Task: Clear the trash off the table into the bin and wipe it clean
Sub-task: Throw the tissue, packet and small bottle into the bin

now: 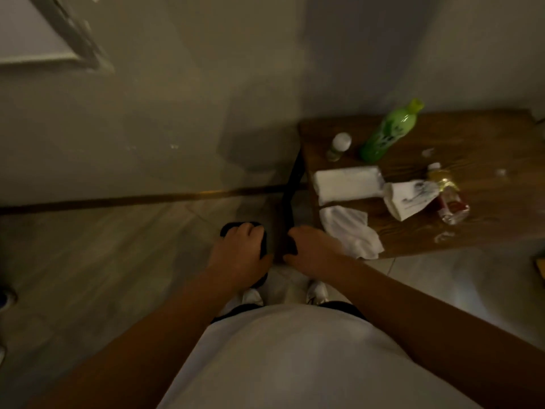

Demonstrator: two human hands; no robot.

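A brown wooden table (486, 137) stands at the right. On it are an upright green bottle (389, 131), a small white-capped bottle (339, 147), a white tissue pack (345, 184), a crumpled white tissue (351, 231) at the near corner, a stained paper (410, 199) and a clear plastic bottle (449, 202) lying on its side. Small white spots dot the tabletop. Low beside the table's near-left corner, my left hand (239, 255) and my right hand (312, 252) both grip a dark round bin (233, 227), mostly hidden under them.
The table's black leg (290, 190) runs down between my hands. A wall with a brown skirting strip (132, 199) is straight ahead, with tiled floor to the left. My white shoes (317, 292) stand just below the bin. The image is dim and blurred.
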